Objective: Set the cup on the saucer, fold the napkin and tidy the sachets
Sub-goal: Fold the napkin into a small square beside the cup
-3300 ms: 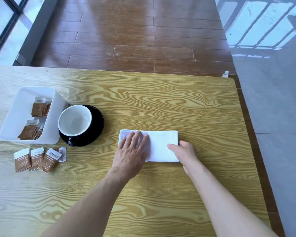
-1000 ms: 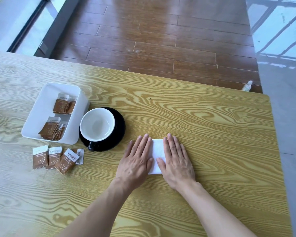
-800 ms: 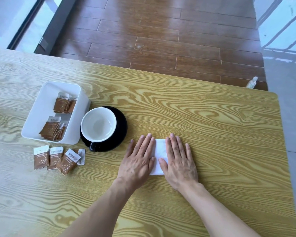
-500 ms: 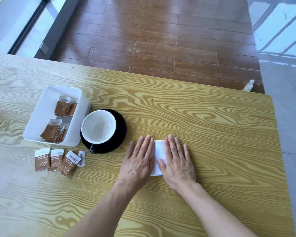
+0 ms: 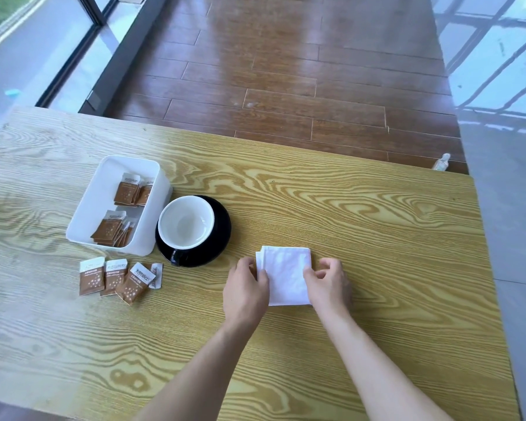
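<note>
A white napkin (image 5: 286, 273), folded into a small square, lies flat on the wooden table (image 5: 362, 226). My left hand (image 5: 246, 288) pinches its left edge with curled fingers. My right hand (image 5: 328, 282) pinches its right edge the same way. To the left, a cup (image 5: 186, 221), white inside and empty, stands on a black saucer (image 5: 220, 230), handle toward me. Several brown sachets (image 5: 116, 278) lie loose on the table in front of a white box (image 5: 104, 189) that holds more sachets (image 5: 125, 192).
The white box touches the saucer's left side. The table's far edge runs behind the box and cup, its right edge beyond my right hand. A small bottle (image 5: 441, 161) stands on the brown plank floor past the far right corner.
Both hands had lain flat on the napkin, pressing it. Now they have slid apart to its two side edges and curled onto them, uncovering the folded square.
</note>
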